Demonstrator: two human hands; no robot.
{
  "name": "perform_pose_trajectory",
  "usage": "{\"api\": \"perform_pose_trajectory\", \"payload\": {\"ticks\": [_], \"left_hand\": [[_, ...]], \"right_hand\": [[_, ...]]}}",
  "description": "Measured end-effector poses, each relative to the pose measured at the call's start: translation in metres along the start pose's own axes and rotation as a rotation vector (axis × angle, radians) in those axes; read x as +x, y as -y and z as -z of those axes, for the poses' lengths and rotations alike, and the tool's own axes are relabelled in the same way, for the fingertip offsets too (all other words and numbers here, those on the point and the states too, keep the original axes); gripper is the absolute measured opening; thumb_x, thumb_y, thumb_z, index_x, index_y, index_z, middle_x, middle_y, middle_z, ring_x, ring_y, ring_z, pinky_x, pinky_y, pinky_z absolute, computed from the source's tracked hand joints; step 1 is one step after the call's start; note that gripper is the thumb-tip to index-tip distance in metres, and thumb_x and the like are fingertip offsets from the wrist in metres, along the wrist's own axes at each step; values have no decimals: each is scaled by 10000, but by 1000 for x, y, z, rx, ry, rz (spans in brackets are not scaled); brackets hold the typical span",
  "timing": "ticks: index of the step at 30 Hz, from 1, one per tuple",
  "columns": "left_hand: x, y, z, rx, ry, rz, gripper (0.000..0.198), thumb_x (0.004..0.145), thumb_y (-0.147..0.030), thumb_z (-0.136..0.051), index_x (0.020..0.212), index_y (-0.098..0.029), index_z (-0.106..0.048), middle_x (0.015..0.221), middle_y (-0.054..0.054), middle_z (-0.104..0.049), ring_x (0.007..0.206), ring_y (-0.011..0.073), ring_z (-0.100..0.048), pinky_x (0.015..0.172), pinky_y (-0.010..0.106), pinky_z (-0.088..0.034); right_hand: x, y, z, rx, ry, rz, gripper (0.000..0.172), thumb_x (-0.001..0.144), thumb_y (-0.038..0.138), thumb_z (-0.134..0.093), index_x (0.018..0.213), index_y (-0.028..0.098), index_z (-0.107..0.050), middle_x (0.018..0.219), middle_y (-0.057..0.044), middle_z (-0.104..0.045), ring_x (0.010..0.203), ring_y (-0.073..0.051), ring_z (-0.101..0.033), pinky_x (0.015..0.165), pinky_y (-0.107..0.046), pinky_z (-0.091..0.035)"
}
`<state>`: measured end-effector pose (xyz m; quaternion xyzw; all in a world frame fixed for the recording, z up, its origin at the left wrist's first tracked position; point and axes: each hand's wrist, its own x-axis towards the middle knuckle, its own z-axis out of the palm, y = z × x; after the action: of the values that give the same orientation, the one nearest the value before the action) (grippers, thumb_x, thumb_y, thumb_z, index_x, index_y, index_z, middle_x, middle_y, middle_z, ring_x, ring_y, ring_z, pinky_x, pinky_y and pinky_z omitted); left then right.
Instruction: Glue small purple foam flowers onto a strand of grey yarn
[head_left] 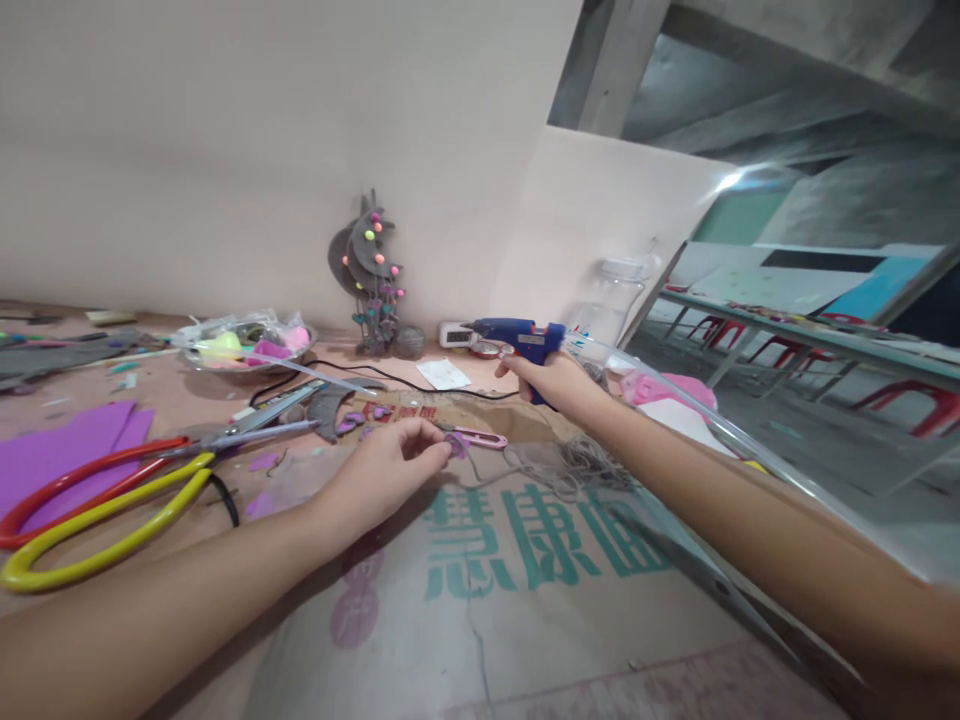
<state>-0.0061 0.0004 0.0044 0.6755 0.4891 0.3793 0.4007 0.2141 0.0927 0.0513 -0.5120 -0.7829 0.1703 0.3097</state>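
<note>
My right hand [559, 378] is wrapped round the handle of a blue hot glue gun [517, 335], held above the table with its nozzle toward the left. My left hand [394, 465] is closed in a pinch on a small purple felt piece [454, 444] at its fingertips. Beside that piece lies a pink-handled cutter [484, 438], partly behind it. Grey yarn [581, 468] lies in a loose tangle to the right, a strand running toward the purple piece. Small purple cut-outs [360, 418] and a grey felt crescent [327, 412] rest just beyond my left hand.
Large scissors [112, 500] with red and yellow handles lie at left over purple sheets [67, 450]. A bowl of bagged pom-poms [247, 345], a grey hanging ornament [367, 265], a yarn ball [410, 341] and a clear bottle [607, 300] stand along the wall. Printed cardboard [405, 620] covers the front.
</note>
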Motion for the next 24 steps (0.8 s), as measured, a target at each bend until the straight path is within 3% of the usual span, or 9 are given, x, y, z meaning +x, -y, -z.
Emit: {"api": "perform_pose_trajectory", "payload": {"ticks": [2, 6, 10, 16, 24], "left_hand": [[0, 1, 0, 9, -24, 18, 176, 776, -339, -533, 725, -171, -548, 639, -17, -583, 587, 132, -535, 552, 228, -395], [0, 4, 0, -5, -39, 5, 152, 766, -311, -534, 689, -180, -530, 555, -39, -528, 496, 110, -472, 468, 207, -345], [2, 7, 0, 9, -54, -3, 155, 772, -318, -521, 689, -188, -529, 512, -52, -488, 445, 99, -421, 443, 203, -316], [4, 12, 2, 134, -93, -15, 127, 757, -304, -523, 692, -195, -528, 535, -48, -530, 454, 109, -449, 464, 211, -344], [3, 11, 1, 104, -101, 12, 146, 754, -319, -515, 686, -190, -517, 542, -40, -533, 462, 113, -467, 462, 215, -353]], "right_hand": [[-21, 10, 2, 14, 9, 44, 360, 861, 449, -448, 924, 161, -653, 478, 28, -513, 461, -107, -484, 487, -219, -385], [-60, 25, -2, 107, -14, 106, 241, 820, 399, -543, 893, 180, -612, 824, -40, -639, 687, -151, -578, 623, -270, -457], [-87, 33, -3, 169, -40, 81, 198, 822, 377, -538, 796, 188, -591, 765, -47, -620, 684, -176, -565, 622, -305, -463], [-96, 23, -8, 101, 36, 54, 229, 762, 410, -582, 711, 189, -556, 668, -28, -591, 620, -179, -555, 538, -283, -434], [-96, 14, -16, 87, 63, 32, 208, 748, 403, -603, 752, 199, -566, 724, -35, -629, 661, -194, -586, 594, -298, -473]]}}
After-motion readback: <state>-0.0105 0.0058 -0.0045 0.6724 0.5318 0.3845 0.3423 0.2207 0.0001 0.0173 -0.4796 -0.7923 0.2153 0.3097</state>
